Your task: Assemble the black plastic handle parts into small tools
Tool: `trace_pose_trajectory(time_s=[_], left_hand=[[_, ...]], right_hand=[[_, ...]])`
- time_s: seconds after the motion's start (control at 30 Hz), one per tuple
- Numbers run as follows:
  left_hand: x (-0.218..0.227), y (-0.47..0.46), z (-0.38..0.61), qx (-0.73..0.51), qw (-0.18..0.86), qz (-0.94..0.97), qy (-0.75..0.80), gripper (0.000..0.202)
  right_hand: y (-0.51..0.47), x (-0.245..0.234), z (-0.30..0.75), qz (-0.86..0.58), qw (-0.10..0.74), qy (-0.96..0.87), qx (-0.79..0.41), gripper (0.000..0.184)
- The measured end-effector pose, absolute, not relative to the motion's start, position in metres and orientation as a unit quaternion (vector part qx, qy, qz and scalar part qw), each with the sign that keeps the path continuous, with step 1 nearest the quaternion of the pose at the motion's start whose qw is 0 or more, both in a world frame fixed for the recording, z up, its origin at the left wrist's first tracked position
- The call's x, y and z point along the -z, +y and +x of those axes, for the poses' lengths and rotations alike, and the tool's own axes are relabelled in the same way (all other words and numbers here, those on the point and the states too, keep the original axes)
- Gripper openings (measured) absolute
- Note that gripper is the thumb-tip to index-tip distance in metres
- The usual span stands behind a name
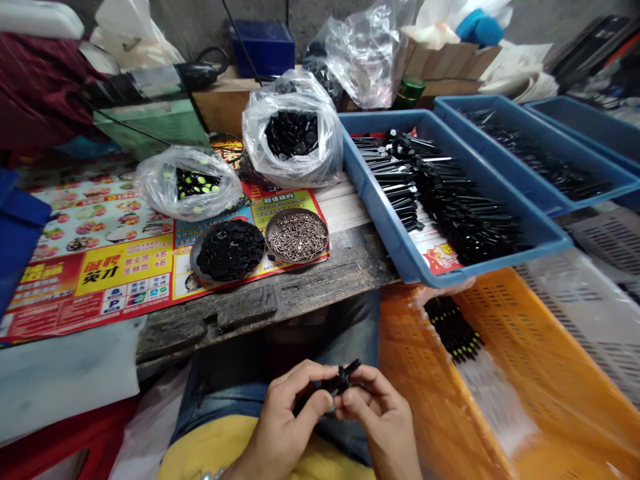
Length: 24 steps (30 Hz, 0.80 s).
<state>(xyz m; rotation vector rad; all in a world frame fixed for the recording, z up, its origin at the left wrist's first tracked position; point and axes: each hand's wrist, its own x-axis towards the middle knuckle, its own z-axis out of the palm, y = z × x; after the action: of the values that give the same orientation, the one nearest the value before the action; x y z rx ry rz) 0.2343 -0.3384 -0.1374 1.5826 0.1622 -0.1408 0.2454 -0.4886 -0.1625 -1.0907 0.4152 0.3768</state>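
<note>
Left hand (293, 413): grips a small black part (341, 381) with thumb and fingers.
Right hand (377, 407): pinches the same part — above the lap (225, 393), before the bench (315, 283).
Dark dish (194, 261): flat black pieces (231, 250).
Dish beside it (273, 253): small metal pieces (300, 235).
Larger bag (300, 172): black discs (293, 133).
Blue tray (500, 265): long black parts (460, 207) — in heaps.
Orange crate (560, 373): black parts with yellow-green dots (454, 332).
</note>
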Motion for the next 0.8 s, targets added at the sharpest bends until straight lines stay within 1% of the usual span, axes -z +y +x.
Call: trace_pose_trajectory(time_s=[0.27, 0.47, 0.6, 0.8], left_hand=[[0.140, -0.340, 0.231, 0.078, 0.705, 0.700, 0.082, 0.019], [0.137, -0.341, 0.230, 0.052, 0.706, 0.703, 0.059, 0.022], [0.137, -0.340, 0.229, 0.033, 0.686, 0.727, 0.030, 0.025], [0.141, -0.339, 0.226, 0.034, 0.650, 0.759, 0.013, 0.030]], right_hand=[[-0.490, 0.161, 0.243, -0.525, 0.814, 0.184, -0.167, 0.025], [-0.488, 0.154, 0.251, -0.532, 0.808, 0.204, -0.152, 0.027], [-0.489, 0.153, 0.252, -0.540, 0.804, 0.203, -0.147, 0.028], [-0.490, 0.158, 0.248, -0.545, 0.805, 0.181, -0.152, 0.024]])
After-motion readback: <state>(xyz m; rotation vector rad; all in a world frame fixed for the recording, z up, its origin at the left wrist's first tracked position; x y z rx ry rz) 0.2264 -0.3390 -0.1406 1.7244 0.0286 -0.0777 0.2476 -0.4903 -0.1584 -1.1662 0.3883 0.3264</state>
